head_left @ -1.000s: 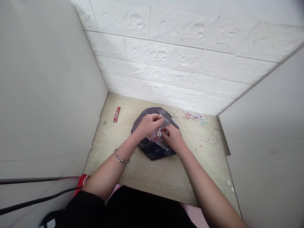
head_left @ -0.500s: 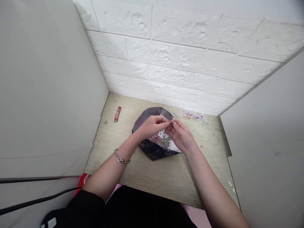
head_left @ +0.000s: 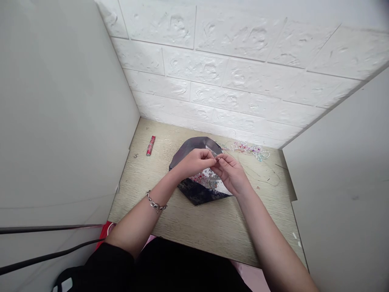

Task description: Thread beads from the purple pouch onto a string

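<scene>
My left hand [head_left: 198,159] and my right hand [head_left: 230,171] meet fingertip to fingertip above a dark, many-sided tray [head_left: 194,194]. Both pinch at the same spot, and what lies between the fingertips is too small to make out. Loose beads [head_left: 206,178] in red, grey and clear tones lie in the tray on a white lining, partly hidden beneath my hands. A silver chain bracelet [head_left: 156,202] circles my left wrist.
Strung beads [head_left: 251,150] in pink, white and pale blue lie at the back right, with thin thread trailing near them. A red tube [head_left: 150,145] rests at the back left of the wooden tabletop [head_left: 194,227]. Pale panels flank both sides; a white brick-patterned wall [head_left: 209,77] rises behind.
My right fingertips have closed in on my left ones, narrowing the small gap between them. The tray and the things on the table stay put.
</scene>
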Demonstrator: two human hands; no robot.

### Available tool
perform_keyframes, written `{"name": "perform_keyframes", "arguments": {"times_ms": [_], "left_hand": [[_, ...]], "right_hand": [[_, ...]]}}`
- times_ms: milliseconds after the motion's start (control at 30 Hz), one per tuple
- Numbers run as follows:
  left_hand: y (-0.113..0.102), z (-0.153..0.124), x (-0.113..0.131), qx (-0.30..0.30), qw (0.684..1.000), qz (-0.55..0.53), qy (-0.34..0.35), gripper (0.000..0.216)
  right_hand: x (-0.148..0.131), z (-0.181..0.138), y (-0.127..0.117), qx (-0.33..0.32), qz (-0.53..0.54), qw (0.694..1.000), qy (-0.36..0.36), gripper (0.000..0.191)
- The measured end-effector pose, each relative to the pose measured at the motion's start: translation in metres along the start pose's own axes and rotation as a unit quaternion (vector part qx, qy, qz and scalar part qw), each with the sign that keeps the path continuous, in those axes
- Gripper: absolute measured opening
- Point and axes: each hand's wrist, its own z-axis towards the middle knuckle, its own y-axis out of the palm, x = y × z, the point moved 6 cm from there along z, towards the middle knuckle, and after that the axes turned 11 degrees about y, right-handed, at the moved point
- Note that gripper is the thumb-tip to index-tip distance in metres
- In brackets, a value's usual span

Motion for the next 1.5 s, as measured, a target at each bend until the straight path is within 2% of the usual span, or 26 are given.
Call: {"name": "perform_keyframes", "arguments": {"times_ms": [667,967,1200,1367,1433,1500], "left_hand": [[-0.002,0.0,0.0,0.004,1.0,0.017,-0.014,0.016],[-0.003,-0.003,0.003,0.005,0.999,0.015,-0.028,0.025],[-0.003,-0.002,-0.007,-0.009,0.999,-0.007,-0.045,0.034],[0.0,-0.002,-0.011,-0.029,0.997,-0.044,-0.058,0.035],[0.0,-0.003,-0.012,-0.035,0.996,-0.051,-0.063,0.034],[-0.001,-0.003,-0.014,-0.028,0.996,-0.049,-0.068,0.034]], "right_hand": [[0.001,0.0,-0.001,0.012,-0.03,0.999,-0.011,0.014],[-0.004,0.001,-0.009,0.034,-0.128,0.991,-0.034,0.015],[-0.016,-0.005,-0.008,0.069,-0.278,0.951,-0.117,0.013],[-0.022,-0.009,-0.001,0.061,-0.326,0.93,-0.158,0.007],[-0.025,-0.013,0.001,0.085,-0.356,0.912,-0.187,0.007],[-0.03,-0.019,0.003,0.129,-0.401,0.877,-0.234,0.009]]}}
